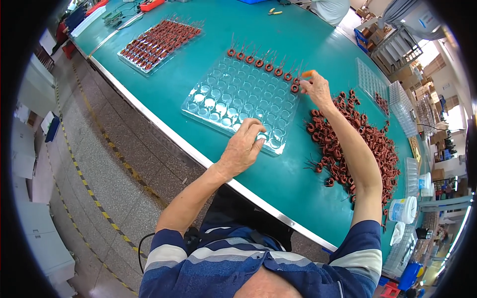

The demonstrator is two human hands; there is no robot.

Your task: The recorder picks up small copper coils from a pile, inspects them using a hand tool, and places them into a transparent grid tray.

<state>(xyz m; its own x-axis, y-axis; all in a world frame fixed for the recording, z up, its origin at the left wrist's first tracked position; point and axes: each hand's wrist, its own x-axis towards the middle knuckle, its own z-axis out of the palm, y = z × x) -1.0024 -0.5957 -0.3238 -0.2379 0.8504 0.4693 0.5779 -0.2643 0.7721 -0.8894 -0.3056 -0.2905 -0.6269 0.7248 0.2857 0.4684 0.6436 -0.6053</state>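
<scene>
The clear tray lies on the green table, one row of brown coils filled along its far edge. The right hand pinches a coil at the far right corner; the left hand presses flat on the near edge. Filling seems barely begun. The next coil would come from the loose pile just right. The table edge runs close below.

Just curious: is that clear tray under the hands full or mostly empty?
Mostly empty. The clear plastic tray has red wound coils only along its far row; other pockets show bare.
</scene>
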